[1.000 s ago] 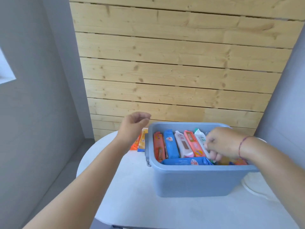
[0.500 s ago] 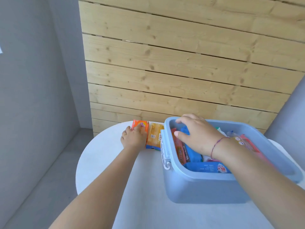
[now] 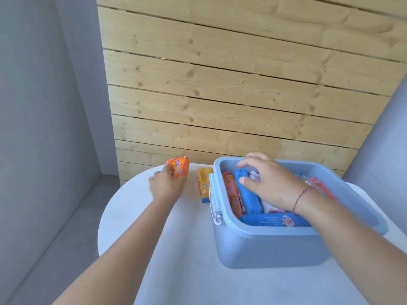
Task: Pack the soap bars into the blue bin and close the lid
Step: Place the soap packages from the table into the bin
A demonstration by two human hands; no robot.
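The blue bin (image 3: 271, 247) stands open on the white table, with no lid in sight. Inside it stand several wrapped soap bars: an orange one (image 3: 231, 194), a blue one (image 3: 247, 194), a white one, and a blue bar (image 3: 273, 220) lying along the near wall. My right hand (image 3: 268, 183) rests on the bars inside the bin, fingers spread and holding nothing. Left of the bin, my left hand (image 3: 167, 184) grips an orange soap bar (image 3: 179, 167) lifted off the table. A yellow-orange bar (image 3: 203, 183) lies on the table against the bin's left side.
The round white table (image 3: 176, 260) stands against a wooden plank wall (image 3: 220, 84). Grey walls rise on the left and right. A white latch (image 3: 214, 203) hangs on the bin's left end. The floor shows beyond the table's left edge.
My left hand has closed on the orange bar and raised it off the table. My right hand has stayed on the bars in the bin. The view has shifted closer.
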